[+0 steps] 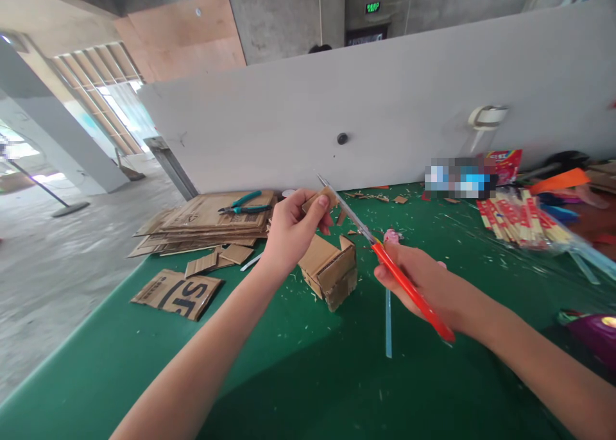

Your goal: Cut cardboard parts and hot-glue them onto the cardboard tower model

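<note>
Between thumb and fingers, my left hand (pixel 299 225) pinches a small cardboard piece (pixel 315 203). My right hand (pixel 416 279) is wrapped round the red-handled scissors (pixel 356 219), whose blades point up and left and reach the right edge of the small piece. Below and between my hands, a folded cardboard box (pixel 330 270) rests on the green table (pixel 269 376). A light blue strip (pixel 388 324) lies on the table just left of my right hand. Something small and pink (pixel 392 236) shows behind my right hand.
At the left are stacked cardboard sheets (pixel 202 219) with teal-handled pliers (pixel 245 209) on top, and a printed cardboard piece (pixel 178 294). Red and white packets (pixel 520 219) lie at the right. Scraps dot the table before a white partition (pixel 269 126).
</note>
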Demonstrator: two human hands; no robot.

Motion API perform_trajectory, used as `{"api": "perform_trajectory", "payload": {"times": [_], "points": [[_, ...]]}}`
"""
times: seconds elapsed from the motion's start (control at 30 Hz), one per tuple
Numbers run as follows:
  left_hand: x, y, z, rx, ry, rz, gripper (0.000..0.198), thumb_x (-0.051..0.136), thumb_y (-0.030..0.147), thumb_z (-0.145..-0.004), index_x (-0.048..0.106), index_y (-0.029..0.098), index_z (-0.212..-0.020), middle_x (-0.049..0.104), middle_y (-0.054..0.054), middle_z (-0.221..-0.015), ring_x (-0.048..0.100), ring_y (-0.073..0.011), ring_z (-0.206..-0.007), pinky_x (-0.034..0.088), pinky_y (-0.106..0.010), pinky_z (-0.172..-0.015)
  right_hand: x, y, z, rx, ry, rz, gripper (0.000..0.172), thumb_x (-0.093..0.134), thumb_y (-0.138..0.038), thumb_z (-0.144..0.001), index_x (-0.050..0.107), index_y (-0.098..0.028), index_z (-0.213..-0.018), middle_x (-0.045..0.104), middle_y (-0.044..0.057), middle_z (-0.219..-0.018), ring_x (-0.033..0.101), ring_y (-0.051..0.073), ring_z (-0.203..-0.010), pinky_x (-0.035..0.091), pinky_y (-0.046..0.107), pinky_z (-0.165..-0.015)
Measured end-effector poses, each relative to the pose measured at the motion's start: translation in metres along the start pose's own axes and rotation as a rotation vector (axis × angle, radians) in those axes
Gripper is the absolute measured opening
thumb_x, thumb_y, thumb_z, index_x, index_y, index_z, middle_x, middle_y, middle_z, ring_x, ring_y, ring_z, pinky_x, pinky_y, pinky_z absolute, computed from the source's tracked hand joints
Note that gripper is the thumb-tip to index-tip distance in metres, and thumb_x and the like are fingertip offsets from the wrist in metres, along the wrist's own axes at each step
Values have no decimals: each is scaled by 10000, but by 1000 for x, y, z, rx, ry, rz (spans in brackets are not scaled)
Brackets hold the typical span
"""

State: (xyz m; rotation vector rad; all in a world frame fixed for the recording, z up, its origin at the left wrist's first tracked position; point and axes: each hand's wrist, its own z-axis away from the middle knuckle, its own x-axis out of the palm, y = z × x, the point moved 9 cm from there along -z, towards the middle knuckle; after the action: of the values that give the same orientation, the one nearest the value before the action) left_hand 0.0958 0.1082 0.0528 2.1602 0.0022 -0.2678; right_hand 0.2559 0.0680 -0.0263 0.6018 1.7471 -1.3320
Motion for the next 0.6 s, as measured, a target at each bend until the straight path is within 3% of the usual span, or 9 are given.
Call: {"api": "perform_trajectory", "payload": {"times": [0.27,0.5,0.6], "points": [[1,-5,0,9,18,53,233,535,351,-877,548,170,-731,575,10,-617,544,-69,-533,438,-214,-522,-2,-6,2,26,55,48,260,333,-453,-891,439,-238,-792,503,4,-628,463,150,-506,330,266,-447],[1,-4,1,11,16,58,234,535,344,-878,551,175,-718,577,12,-608,539,-67,-526,435,-214,-521,-4,-10,3,-9,65,135,329,361,-503,-873,406,-234,-690,537,20,-632,506,167,-534,376,284,-502],[3,-8,0,-10,25,89,226,544,340,-871,552,169,-724,578,12,-608,546,-70,-532,443,-211,-523,-8,-14,0,-9,129,173,374,390,-551,-850,425,-226,-668,557,37,-634,544,185,-565,387,296,-539]]}}
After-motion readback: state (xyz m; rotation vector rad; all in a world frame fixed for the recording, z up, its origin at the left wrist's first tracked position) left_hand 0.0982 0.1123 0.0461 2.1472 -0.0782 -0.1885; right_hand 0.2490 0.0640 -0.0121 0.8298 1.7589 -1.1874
